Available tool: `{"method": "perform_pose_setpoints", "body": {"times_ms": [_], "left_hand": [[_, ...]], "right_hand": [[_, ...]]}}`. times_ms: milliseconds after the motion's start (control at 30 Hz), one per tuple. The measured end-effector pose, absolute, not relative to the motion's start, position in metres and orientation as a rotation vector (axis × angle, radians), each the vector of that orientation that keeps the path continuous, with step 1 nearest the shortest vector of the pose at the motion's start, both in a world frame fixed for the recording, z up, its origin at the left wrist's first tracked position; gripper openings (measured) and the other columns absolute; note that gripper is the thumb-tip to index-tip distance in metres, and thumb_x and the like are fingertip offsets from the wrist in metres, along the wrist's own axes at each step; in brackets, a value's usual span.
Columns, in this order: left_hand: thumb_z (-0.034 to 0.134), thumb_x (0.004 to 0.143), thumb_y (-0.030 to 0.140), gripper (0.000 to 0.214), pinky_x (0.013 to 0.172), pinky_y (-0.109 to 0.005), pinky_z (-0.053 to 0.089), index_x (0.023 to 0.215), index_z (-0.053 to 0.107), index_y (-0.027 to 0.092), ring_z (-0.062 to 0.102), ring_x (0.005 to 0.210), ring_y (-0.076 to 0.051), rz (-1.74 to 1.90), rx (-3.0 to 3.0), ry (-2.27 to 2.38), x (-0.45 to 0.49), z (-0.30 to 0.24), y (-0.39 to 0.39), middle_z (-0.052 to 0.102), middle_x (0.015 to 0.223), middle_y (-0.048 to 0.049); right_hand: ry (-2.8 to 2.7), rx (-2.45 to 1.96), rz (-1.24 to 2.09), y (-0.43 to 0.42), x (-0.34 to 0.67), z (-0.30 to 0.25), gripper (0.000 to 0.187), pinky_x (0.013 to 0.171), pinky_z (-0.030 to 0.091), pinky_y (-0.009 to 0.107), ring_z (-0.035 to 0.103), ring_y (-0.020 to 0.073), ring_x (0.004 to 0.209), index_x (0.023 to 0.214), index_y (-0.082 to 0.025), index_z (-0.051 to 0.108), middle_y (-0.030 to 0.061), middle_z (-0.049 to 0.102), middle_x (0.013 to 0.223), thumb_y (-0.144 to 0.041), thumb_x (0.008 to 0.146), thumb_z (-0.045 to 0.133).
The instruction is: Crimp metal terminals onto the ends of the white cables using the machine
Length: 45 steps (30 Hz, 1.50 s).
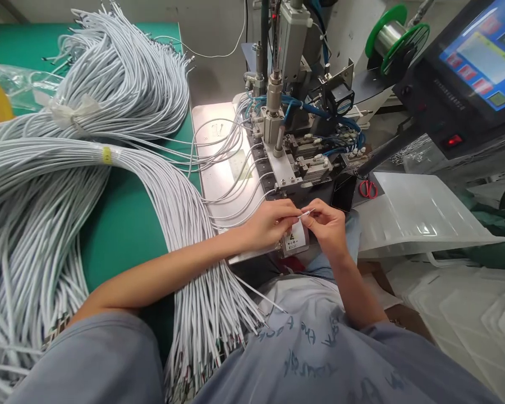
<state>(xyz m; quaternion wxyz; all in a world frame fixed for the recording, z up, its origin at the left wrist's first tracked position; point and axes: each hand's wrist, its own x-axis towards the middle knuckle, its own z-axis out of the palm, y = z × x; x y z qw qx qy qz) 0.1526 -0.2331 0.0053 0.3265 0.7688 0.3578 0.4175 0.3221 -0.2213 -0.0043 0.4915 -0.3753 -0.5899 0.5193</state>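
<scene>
Left hand (274, 221) and right hand (328, 224) pinch close together.
</scene>
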Motion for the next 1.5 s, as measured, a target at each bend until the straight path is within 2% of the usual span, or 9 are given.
{"method": "perform_pose_setpoints", "body": {"times_ms": [100,300,500,733,867,1100,1300,1400,1500], "left_hand": [[0.048,0.089,0.015,0.020,0.059,-0.020,0.042,0.082,0.067,0.014,0.053,0.062,-0.009,1.081,2.017,0.948,0.153,0.006,-0.233,0.058,0.067,-0.0017],[0.046,0.089,0.013,0.023,0.059,-0.020,0.041,0.094,0.068,0.014,0.053,0.066,-0.010,1.091,2.113,0.992,0.152,0.001,-0.232,0.056,0.069,-0.0019],[0.046,0.088,0.012,0.022,0.059,-0.021,0.040,0.090,0.068,0.015,0.052,0.066,-0.010,1.044,2.120,1.007,0.151,-0.002,-0.232,0.056,0.070,-0.0020],[0.047,0.087,0.014,0.020,0.060,-0.020,0.041,0.089,0.067,0.013,0.053,0.063,-0.009,0.988,1.985,1.013,0.152,0.007,-0.234,0.059,0.068,-0.0014],[0.043,0.088,0.014,0.023,0.059,-0.019,0.040,0.091,0.066,0.014,0.052,0.061,-0.009,0.966,2.047,0.989,0.151,0.005,-0.234,0.057,0.067,-0.0011],[0.041,0.085,0.009,0.025,0.056,-0.019,0.036,0.090,0.065,0.014,0.048,0.064,-0.010,0.942,2.273,1.055,0.149,-0.003,-0.232,0.051,0.073,-0.0023],[0.039,0.090,0.013,0.026,0.057,-0.019,0.039,0.087,0.064,0.013,0.049,0.063,-0.010,0.984,2.231,1.045,0.152,-0.001,-0.234,0.051,0.069,-0.0021],[0.040,0.086,0.010,0.025,0.055,-0.022,0.038,0.094,0.064,0.013,0.048,0.063,-0.011,0.864,2.433,1.159,0.149,0.000,-0.234,0.053,0.074,-0.0037],[0.045,0.078,0.007,0.027,0.058,-0.025,0.039,0.099,0.062,0.012,0.049,0.066,-0.014,0.679,2.682,1.261,0.146,0.000,-0.234,0.055,0.081,-0.0059]], "right_hand": [[-1.528,-0.906,1.218,-0.220,0.326,0.001,0.008,0.054,0.039,0.024,0.051,0.0106,0.065,0.079,-0.023,0.073,-0.0005,0.057,0.071,-0.022,0.076,0.066],[-1.663,-1.031,1.178,-0.213,0.333,0.011,0.010,0.049,0.034,0.025,0.047,0.0101,0.058,0.071,-0.019,0.072,0.0000,0.055,0.065,-0.024,0.075,0.065],[-1.663,-1.049,1.123,-0.213,0.331,0.006,0.014,0.047,0.028,0.025,0.036,0.0081,0.050,0.063,-0.018,0.070,-0.0041,0.040,0.052,-0.024,0.074,0.065],[-1.441,-1.136,0.982,-0.228,0.313,-0.005,0.018,0.050,0.032,0.026,0.043,0.0111,0.056,0.070,-0.020,0.073,-0.0014,0.048,0.057,-0.032,0.078,0.063],[-1.543,-1.095,1.083,-0.220,0.322,0.003,0.018,0.050,0.033,0.026,0.045,0.0112,0.056,0.068,-0.019,0.072,0.0000,0.054,0.060,-0.032,0.077,0.063],[-1.647,-1.068,1.150,-0.210,0.329,0.006,0.018,0.048,0.027,0.026,0.033,0.0084,0.050,0.060,-0.017,0.068,-0.0042,0.037,0.051,-0.027,0.075,0.065],[-1.534,-1.145,0.912,-0.227,0.313,-0.004,0.022,0.050,0.030,0.027,0.038,0.0104,0.053,0.065,-0.019,0.068,-0.0026,0.041,0.055,-0.030,0.081,0.060],[-1.730,-1.161,0.775,-0.224,0.319,0.002,0.025,0.050,0.028,0.027,0.034,0.0099,0.051,0.060,-0.018,0.064,-0.0032,0.038,0.053,-0.027,0.082,0.058],[-1.859,-1.132,0.895,-0.216,0.326,0.005,0.029,0.049,0.026,0.027,0.031,0.0088,0.049,0.053,-0.018,0.057,-0.0040,0.035,0.051,-0.024,0.081,0.058]]}}
